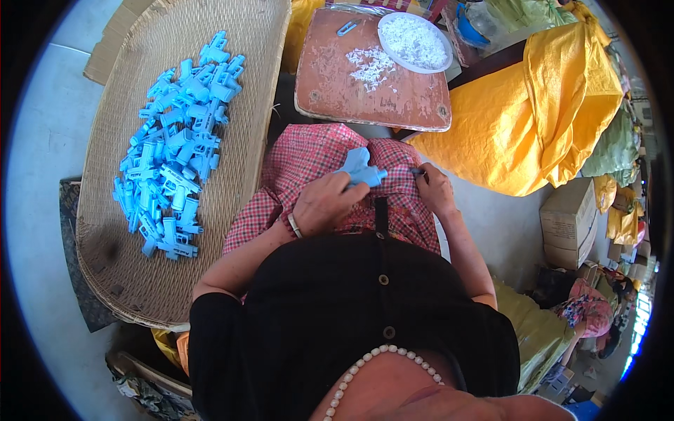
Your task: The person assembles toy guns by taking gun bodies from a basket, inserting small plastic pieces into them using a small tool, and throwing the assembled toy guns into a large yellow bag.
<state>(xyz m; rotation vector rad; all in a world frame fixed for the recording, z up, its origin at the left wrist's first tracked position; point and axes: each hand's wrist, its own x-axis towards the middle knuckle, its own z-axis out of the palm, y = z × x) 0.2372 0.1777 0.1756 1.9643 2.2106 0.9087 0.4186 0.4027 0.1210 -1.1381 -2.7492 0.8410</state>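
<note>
My left hand (330, 203) is closed around a light blue plastic toy pistol (361, 168) above my lap, its short muzzle pointing right. To its right, my right hand (436, 189) is closed, with a small dark thing (418, 171) at its fingertips whose kind I cannot make out. A pink checked cloth (316, 151) covers my lap below both hands. On my left, a long woven tray (242, 161) bears a heap of similar blue toy pistols (175, 147).
Ahead stands a worn reddish-brown stool (351, 102) with a white dish (414, 43) of small white pieces, loose white bits (371, 67) and small blue snips (347, 28). Right of it are a yellow sack (519, 119) and a cardboard box (570, 223). Another person (586, 309) is farther right.
</note>
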